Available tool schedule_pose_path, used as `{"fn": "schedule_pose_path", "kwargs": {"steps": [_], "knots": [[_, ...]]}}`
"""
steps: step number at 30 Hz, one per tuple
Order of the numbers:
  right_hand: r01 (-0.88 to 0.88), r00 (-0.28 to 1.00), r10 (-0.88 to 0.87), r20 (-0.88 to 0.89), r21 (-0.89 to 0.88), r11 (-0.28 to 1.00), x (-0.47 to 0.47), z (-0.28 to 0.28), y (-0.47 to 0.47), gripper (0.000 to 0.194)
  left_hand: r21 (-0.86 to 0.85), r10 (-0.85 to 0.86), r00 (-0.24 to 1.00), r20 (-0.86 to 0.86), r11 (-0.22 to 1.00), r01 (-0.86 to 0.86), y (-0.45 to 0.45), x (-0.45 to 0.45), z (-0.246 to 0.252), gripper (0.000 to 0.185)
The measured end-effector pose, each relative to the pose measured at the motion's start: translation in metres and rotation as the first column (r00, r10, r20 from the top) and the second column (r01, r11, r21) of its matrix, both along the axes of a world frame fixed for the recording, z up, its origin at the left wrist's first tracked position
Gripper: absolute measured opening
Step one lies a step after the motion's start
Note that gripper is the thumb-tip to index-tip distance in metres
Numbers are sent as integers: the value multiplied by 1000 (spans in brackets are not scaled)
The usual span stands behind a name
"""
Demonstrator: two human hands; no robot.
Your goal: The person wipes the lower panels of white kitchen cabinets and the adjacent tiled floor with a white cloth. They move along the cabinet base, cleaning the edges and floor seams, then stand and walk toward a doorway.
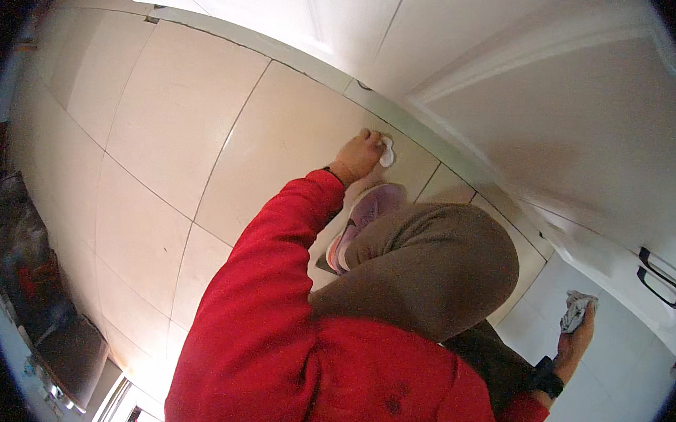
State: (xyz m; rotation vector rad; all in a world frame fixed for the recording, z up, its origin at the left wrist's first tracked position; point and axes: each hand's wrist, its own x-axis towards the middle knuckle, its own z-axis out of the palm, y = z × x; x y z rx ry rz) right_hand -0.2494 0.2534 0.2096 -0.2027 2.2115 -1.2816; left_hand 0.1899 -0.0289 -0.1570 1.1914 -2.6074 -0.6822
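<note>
My left hand (359, 156) reaches down to the beige floor tiles (296, 142), its fingers closed on a small white wad (387, 152) that may be cloth or tissue. The wad lies at floor level, just beyond the toe of a purple shoe (374, 205). Over at the right, my right hand (575, 340) grips a crumpled grey-and-white cloth (575, 312). A black watch (546, 379) is on that wrist. Between the two hands is my bent knee in brown trousers (459, 262).
White panelled cabinet doors (517, 124) run along the top and right, with two black handles (659, 287) at the far right. Below them runs a pale base strip (376, 104). Dark, indistinct items (25, 246) stand at the left edge. Bluish-white tiles (611, 375) lie at the lower right.
</note>
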Motion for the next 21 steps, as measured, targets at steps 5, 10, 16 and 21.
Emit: {"fn": "schedule_pose_path", "kwargs": {"steps": [5,10,16,21], "knots": [[2,1000,-3,21,58,998,-1,-5,-4,34,-211,155,987,48,967,-142,-69,35,-8,28],[50,998,-52,42,41,998,0,-15,1,34,-304,450,866,218,874,-378,-131,88,-20,19],[19,997,-22,68,43,999,-4,-27,9,35,-222,622,600,504,764,-606,-147,168,-10,23],[67,988,-71,136,30,997,-8,-36,17,27,-100,844,443,302,490,-866,-170,211,8,23]]}}
